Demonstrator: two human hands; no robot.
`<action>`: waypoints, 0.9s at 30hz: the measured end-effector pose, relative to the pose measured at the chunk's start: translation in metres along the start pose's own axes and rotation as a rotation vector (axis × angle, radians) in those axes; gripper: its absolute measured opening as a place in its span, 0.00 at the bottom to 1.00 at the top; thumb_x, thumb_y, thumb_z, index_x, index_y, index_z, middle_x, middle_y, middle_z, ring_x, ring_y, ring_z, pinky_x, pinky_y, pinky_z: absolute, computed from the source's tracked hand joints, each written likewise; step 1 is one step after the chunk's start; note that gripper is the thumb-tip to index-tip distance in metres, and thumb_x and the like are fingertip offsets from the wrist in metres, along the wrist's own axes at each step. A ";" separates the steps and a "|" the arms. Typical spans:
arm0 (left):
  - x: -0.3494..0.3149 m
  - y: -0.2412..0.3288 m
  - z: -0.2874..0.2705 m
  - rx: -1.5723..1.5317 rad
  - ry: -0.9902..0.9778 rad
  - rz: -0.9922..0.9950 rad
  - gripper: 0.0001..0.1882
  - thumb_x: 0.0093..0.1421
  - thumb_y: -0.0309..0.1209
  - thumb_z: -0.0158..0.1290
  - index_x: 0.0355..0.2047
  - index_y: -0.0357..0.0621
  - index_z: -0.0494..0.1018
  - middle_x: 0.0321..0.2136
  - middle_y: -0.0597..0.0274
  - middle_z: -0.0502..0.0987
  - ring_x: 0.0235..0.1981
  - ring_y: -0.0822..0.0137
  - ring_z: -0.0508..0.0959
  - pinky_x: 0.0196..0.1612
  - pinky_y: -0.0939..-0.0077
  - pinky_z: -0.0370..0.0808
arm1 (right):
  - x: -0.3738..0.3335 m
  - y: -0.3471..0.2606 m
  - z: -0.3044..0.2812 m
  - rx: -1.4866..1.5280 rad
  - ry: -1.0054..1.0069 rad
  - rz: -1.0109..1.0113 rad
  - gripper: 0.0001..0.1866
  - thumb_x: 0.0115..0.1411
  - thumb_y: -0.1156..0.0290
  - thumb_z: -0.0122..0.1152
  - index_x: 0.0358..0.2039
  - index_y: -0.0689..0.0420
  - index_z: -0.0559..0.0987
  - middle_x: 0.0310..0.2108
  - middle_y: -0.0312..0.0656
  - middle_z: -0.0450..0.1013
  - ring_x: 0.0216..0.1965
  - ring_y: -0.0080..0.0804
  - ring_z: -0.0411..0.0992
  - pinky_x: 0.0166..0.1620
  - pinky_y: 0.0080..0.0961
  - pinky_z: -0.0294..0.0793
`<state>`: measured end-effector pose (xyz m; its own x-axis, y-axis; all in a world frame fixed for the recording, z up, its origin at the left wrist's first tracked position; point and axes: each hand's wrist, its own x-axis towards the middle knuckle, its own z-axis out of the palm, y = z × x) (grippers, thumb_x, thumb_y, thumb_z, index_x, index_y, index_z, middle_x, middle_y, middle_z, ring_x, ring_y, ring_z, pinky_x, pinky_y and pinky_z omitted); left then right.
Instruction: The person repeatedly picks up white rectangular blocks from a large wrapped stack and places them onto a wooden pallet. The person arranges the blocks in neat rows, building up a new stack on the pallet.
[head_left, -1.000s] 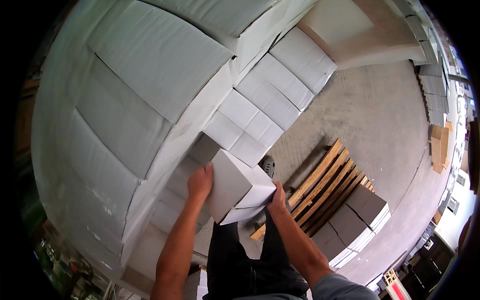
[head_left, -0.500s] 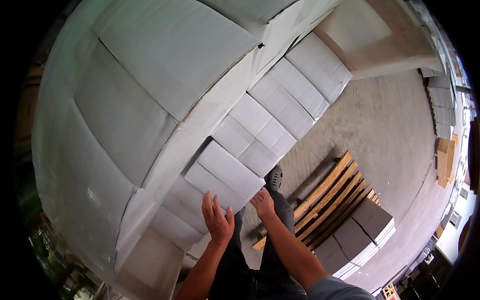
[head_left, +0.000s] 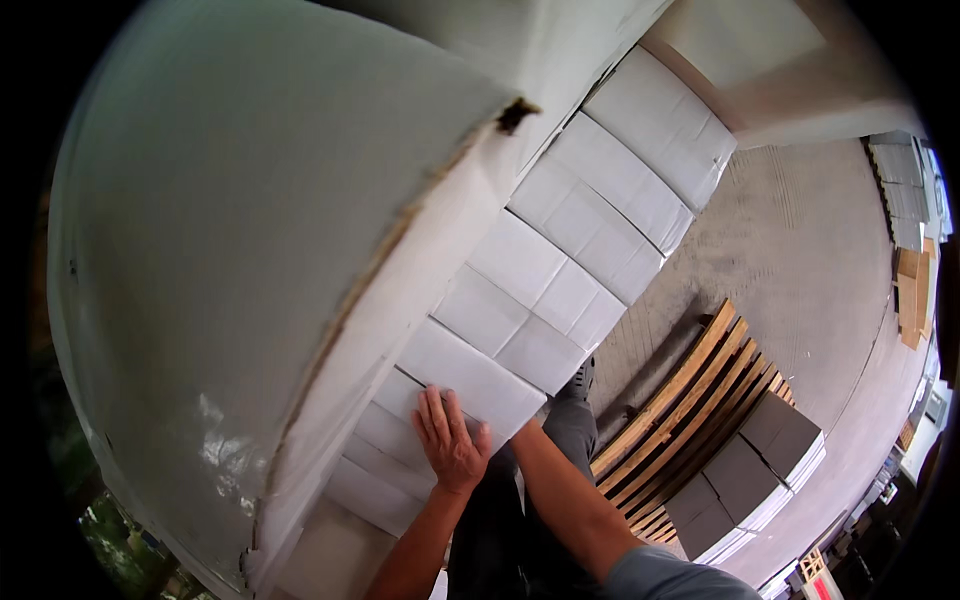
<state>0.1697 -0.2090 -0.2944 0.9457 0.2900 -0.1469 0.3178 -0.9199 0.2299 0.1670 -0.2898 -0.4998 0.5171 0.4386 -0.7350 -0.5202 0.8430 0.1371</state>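
Observation:
A white cardboard box [head_left: 470, 370] sits in a row of similar boxes, close against its neighbours. On its top near the front lies my left hand [head_left: 455, 440], fingers stretched out and fairly flat, palm side down. My right hand [head_left: 523, 436] reaches to the box's front face, low near its right corner. The fingers of that hand are hidden behind the box edge, so their grip does not show. Farther along the row, more white boxes [head_left: 545, 265] stand beside it, with seams across their tops.
A tall stack of large white cartons [head_left: 240, 230] rises on the left. To the right, a wooden slatted pallet [head_left: 680, 400] carries several grey-topped boxes [head_left: 745, 470]. My shoe [head_left: 582, 378] is on the concrete floor [head_left: 770, 240] beside the row. Stacked sheets [head_left: 898, 190] stand far right.
The box has shifted back into the row, and the dark gap behind it has closed. My right hand has slipped lower behind its front edge. The tall cartons loom closer.

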 end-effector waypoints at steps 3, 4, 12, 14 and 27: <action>-0.001 -0.003 0.003 0.053 0.029 0.024 0.34 0.63 0.48 0.32 0.58 0.29 0.53 0.60 0.38 0.50 0.61 0.40 0.52 0.58 0.44 0.48 | 0.004 -0.001 0.008 -0.024 0.027 -0.017 0.27 0.62 0.52 0.41 0.52 0.60 0.68 0.48 0.49 0.69 0.51 0.42 0.65 0.50 0.37 0.67; -0.001 0.000 0.007 0.057 0.050 0.038 0.34 0.63 0.48 0.31 0.58 0.29 0.52 0.60 0.39 0.50 0.61 0.41 0.51 0.59 0.44 0.47 | 0.000 -0.002 0.008 -0.029 0.037 -0.025 0.27 0.62 0.52 0.41 0.52 0.60 0.68 0.48 0.49 0.69 0.51 0.41 0.65 0.50 0.37 0.67; -0.006 0.021 0.003 0.171 0.027 0.032 0.34 0.62 0.45 0.35 0.61 0.33 0.47 0.62 0.44 0.45 0.63 0.45 0.47 0.61 0.48 0.45 | -0.096 -0.103 0.038 -0.985 0.487 -0.314 0.22 0.58 0.48 0.50 0.32 0.57 0.73 0.30 0.36 0.70 0.31 0.26 0.68 0.35 0.24 0.65; -0.010 0.021 0.000 0.210 -0.010 0.034 0.34 0.61 0.43 0.38 0.61 0.34 0.46 0.63 0.45 0.44 0.64 0.47 0.46 0.62 0.50 0.46 | -0.145 -0.150 0.050 -0.881 0.431 -0.174 0.23 0.59 0.49 0.50 0.39 0.59 0.73 0.36 0.39 0.72 0.36 0.29 0.71 0.39 0.25 0.68; -0.032 0.041 -0.116 -0.130 -0.509 -0.050 0.26 0.58 0.38 0.45 0.49 0.27 0.63 0.50 0.38 0.65 0.53 0.45 0.65 0.56 0.61 0.61 | -0.514 -0.227 -0.059 -0.951 0.980 -0.227 0.27 0.60 0.53 0.47 0.45 0.67 0.71 0.35 0.47 0.74 0.33 0.33 0.74 0.36 0.30 0.74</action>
<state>0.1602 -0.2257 -0.1681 0.7863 0.1381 -0.6022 0.3982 -0.8585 0.3230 -0.0210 -0.7253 -0.1927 0.1739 -0.4078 -0.8964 -0.9536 0.1576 -0.2567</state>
